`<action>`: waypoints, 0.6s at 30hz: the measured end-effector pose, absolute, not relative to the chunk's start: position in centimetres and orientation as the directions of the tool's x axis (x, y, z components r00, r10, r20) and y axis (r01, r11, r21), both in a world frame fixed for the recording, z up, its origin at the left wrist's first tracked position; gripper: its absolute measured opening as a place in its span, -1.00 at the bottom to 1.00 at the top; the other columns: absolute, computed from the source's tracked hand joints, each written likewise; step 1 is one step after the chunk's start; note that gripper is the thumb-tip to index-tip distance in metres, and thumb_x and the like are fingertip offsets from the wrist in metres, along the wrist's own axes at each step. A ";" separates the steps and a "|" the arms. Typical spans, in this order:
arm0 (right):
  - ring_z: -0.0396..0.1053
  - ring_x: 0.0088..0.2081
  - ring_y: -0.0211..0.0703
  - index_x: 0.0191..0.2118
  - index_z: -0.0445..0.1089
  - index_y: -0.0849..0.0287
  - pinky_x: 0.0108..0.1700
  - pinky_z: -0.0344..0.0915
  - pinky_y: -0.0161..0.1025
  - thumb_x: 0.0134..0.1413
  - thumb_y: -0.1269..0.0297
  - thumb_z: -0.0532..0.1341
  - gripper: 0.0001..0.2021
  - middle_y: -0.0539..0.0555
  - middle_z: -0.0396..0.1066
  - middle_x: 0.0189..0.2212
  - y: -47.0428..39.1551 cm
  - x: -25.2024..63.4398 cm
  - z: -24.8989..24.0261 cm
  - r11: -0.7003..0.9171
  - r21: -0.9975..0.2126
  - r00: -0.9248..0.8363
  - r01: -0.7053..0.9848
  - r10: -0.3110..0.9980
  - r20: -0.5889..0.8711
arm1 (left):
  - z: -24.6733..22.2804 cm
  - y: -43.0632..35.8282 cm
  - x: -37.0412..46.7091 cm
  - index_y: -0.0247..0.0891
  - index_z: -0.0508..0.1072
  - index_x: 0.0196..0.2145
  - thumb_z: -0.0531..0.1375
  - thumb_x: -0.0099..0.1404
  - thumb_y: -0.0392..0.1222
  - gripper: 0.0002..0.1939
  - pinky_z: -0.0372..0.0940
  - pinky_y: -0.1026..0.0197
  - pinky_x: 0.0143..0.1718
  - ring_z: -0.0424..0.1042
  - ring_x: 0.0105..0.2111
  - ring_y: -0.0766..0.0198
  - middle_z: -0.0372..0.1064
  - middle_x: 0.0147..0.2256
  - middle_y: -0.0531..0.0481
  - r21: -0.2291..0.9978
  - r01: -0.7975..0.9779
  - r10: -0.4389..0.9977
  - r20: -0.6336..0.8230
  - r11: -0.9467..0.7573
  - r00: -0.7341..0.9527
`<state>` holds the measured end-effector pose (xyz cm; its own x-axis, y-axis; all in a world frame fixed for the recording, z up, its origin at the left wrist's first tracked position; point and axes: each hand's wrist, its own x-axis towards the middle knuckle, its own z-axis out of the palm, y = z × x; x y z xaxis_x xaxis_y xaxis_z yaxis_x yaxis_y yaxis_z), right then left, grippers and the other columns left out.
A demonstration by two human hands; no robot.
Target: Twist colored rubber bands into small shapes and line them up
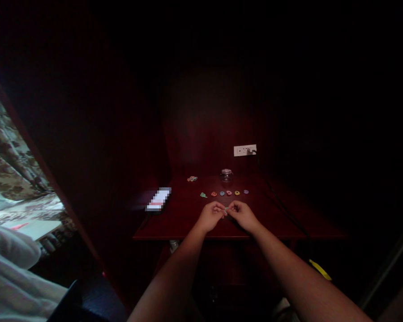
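Note:
My left hand and my right hand meet over the near part of the table, fingertips pinched together. Between them they hold a small pale green hair tie, looped like a ring. Just beyond lies a row of small coloured hair ties: a green pile, an orange one, a blue one, a pink one, a yellow one and a purple one. Behind the row stands a clear lidded jar.
A mixed heap of hair ties sits at the back left of the dark red table. A lit phone is at the left edge. A wall socket holds a plug, and its black cable crosses the right side.

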<state>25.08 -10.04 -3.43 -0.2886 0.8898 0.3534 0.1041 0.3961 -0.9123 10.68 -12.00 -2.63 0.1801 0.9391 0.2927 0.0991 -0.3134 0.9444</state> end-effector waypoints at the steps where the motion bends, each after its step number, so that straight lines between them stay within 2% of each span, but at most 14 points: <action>1: 0.06 -0.67 -0.40 -0.56 0.19 0.23 -0.64 -0.03 -0.42 -0.21 0.14 0.17 -0.76 -0.08 0.18 -0.71 -10.0 25.1 -3.4 0.403 -0.909 -0.286 0.108 0.888 0.360 | -2.7 -11.9 10.7 -0.40 0.35 -0.45 0.14 -0.01 -0.34 -0.90 0.19 0.36 -0.50 0.30 -0.56 0.42 0.36 -0.53 -0.04 0.943 0.104 0.938 0.294 -0.316 0.182; 8: 0.08 -0.66 -0.38 -0.58 0.18 0.22 -0.62 0.00 -0.41 -0.20 0.13 0.16 -0.76 -0.07 0.18 -0.70 -10.1 25.1 -3.3 0.419 -0.899 -0.280 0.129 0.885 0.373 | -2.8 -11.9 10.6 -0.41 0.39 -0.41 0.16 0.01 -0.25 -0.83 0.21 0.34 -0.48 0.31 -0.53 0.40 0.37 -0.50 -0.08 0.935 0.135 0.934 0.299 -0.328 0.198; 18: 0.05 -0.66 -0.39 -0.57 0.17 0.22 -0.62 -0.04 -0.42 -0.19 0.16 0.16 -0.77 -0.10 0.12 -0.71 -9.9 25.1 -3.6 0.429 -0.892 -0.270 0.141 0.884 0.383 | -2.4 -12.2 10.7 -0.40 0.38 -0.46 0.18 -0.01 -0.22 -0.84 0.17 0.34 -0.45 0.29 -0.52 0.39 0.36 -0.52 -0.04 0.932 0.139 0.935 0.312 -0.336 0.169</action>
<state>25.13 -9.85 -3.55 -0.2698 0.8837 0.3825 0.1406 0.4292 -0.8922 10.71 -12.17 -2.41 0.1689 0.9349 0.3121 0.1386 -0.3361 0.9316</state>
